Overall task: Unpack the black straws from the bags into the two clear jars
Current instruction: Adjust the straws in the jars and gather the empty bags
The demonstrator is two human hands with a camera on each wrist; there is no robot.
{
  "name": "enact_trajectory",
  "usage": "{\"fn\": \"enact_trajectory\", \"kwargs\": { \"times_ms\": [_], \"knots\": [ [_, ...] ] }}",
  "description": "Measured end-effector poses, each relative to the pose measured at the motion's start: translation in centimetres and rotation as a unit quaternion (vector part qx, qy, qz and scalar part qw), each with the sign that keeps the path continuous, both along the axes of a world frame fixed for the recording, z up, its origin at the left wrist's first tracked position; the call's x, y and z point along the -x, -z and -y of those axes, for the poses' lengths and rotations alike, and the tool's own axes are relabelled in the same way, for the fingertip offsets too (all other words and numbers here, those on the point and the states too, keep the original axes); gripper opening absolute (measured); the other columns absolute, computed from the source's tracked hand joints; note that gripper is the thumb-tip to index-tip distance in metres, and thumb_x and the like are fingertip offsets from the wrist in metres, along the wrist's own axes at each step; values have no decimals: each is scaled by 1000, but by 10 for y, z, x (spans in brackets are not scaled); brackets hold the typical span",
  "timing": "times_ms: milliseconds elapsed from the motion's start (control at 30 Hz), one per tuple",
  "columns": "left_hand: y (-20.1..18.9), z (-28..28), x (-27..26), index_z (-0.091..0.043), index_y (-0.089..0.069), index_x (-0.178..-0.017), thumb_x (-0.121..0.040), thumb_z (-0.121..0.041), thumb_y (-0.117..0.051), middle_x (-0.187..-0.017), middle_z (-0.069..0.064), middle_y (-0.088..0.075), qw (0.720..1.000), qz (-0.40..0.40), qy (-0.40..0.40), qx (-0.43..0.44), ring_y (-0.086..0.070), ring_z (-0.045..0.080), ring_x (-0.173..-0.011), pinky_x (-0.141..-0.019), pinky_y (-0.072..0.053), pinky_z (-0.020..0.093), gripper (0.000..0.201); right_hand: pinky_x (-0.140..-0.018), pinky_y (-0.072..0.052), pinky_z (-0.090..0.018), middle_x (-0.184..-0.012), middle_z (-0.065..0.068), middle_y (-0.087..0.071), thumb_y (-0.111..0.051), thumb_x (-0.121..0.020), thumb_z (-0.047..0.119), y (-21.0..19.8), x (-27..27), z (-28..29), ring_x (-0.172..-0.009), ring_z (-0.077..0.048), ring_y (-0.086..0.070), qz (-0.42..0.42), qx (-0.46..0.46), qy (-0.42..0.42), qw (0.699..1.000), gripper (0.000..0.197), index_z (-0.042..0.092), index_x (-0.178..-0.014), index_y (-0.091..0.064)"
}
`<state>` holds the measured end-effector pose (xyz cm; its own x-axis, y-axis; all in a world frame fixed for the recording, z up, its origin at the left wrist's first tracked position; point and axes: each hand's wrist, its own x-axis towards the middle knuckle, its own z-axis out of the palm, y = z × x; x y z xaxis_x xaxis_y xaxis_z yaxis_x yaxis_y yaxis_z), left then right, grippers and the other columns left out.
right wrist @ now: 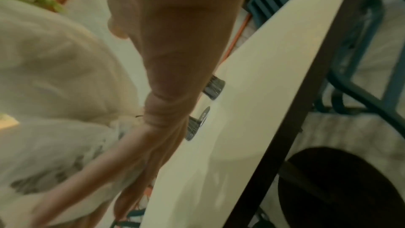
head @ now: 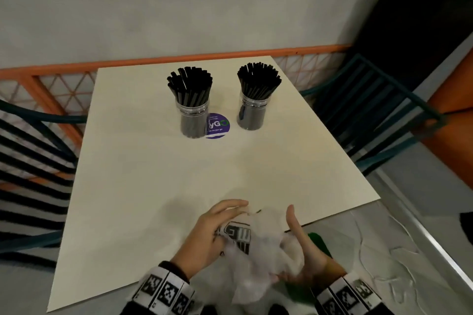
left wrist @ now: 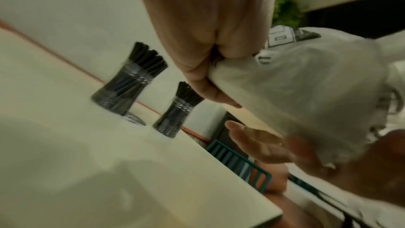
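Down at the near edge of the tabletop (head: 153, 174), a crumpled white bag (head: 261, 245) sits between both hands: the left hand (head: 212, 233) pinches its side, and the right hand (head: 304, 258) cups it, fingers fairly straight. Well beyond, the left jar (head: 194, 120) and right jar (head: 252, 115) stand full of black straws (head: 190, 84).

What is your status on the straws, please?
Left hand grips white bag, right hand cups it. Left jar, right jar full of black straws. Nothing seen between bag and jars.
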<state>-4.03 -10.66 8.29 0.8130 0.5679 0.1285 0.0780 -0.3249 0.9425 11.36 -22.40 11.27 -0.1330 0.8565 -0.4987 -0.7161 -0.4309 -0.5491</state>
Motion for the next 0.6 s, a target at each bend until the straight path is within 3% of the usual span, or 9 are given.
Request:
{"fn": "enact_trajectory", "kwargs": {
  "times_ms": [33, 67, 100, 133, 167, 233, 400, 500, 600],
  "knots": [
    [0, 5, -6, -31, -62, -111, -57, 11, -36, -126, -16, -55, 1000, -8, 14, -9, -46, -1, -122, -101, -35, 11, 73, -72, -56, -26, -98, -8, -75, -58, -76, 52, -6, -9, 5, -92, -16, -70, -19, -24, -13, 999, 52, 10, -103, -72],
    [0, 11, -12, -30, -64, -109, -62, 11, -39, -127, -15, -54, 1000, -17, 22, -10, -46, -2, -121, -99, -36, 11, 68, -74, -54, -21, -95, -1, -75, -71, -50, 42, -5, -17, 10, -90, -9, -69, 17, -28, -40, 999, 59, 10, -100, -73],
    [-1, 17, -20, -33, -65, -108, -65, 11, -43, -128, -14, -51, 999, -27, 23, -8, -45, -3, -121, -98, -37, 11, 65, -80, -52, -20, -100, 2, -74, -55, -86, 13, -3, -26, 12, -95, -6, -67, 46, -65, -72, 994, 25, 9, -107, -67],
    [-1, 21, -28, -39, -63, -109, -68, 11, -46, -130, -15, -48, 999, -42, 26, -6, -44, -4, -121, -97, -37, 11, 67, -86, -51, -24, -108, 1, -70, -26, -83, -3, 4, -36, 17, -101, -8, -64, 115, -52, -101, 987, 47, 11, -115, -57],
    [-1, 25, -35, -44, -58, -114, -70, 11, -48, -131, -16, -45, 997, -64, 34, -3, -42, -5, -122, -99, -38, 12, 71, -89, -51, -30, -113, -4, -66, -61, -74, 15, 18, -48, 22, -103, -14, -63, 189, -41, -93, 977, 45, 14, -117, -51],
    [1, 31, -49, -53, -39, -122, -77, 5, -52, -133, -19, -40, 989, -127, 61, 44, -42, -2, -123, -103, -38, 17, 75, -88, -53, -38, -112, -13, -63, -70, -61, 21, 35, -73, 38, -99, -23, -63, 228, -17, -78, 970, 60, 11, -117, -50],
    [12, 65, -90, -44, -34, -131, -66, -47, -68, -131, -14, -43, 917, -199, 87, 333, -54, 10, -116, -97, -48, 32, 73, -72, -57, -32, -100, -24, -67, -72, -67, 23, 60, -123, 86, -84, -28, -66, 300, 28, -30, 953, 50, -8, -103, -57],
    [28, 95, -126, -31, -45, -123, -60, -43, -72, -119, 2, -62, 900, -209, 64, 377, -64, 17, -104, -83, -56, 35, 69, -64, -55, -25, -88, -14, -70, -61, -85, 8, 73, -142, 112, -76, -20, -68, 314, 50, -40, 947, 11, 1, -93, -66],
    [54, 116, -153, -28, -50, -118, -71, -26, -70, -109, 0, -67, 925, -207, 2, 319, -66, 10, -95, -81, -56, 33, 51, -66, -55, -26, -93, -11, -72, -59, -86, 16, 87, -156, 132, -79, -17, -69, 257, 79, 5, 963, 18, 9, -101, -67]
  ]
}}
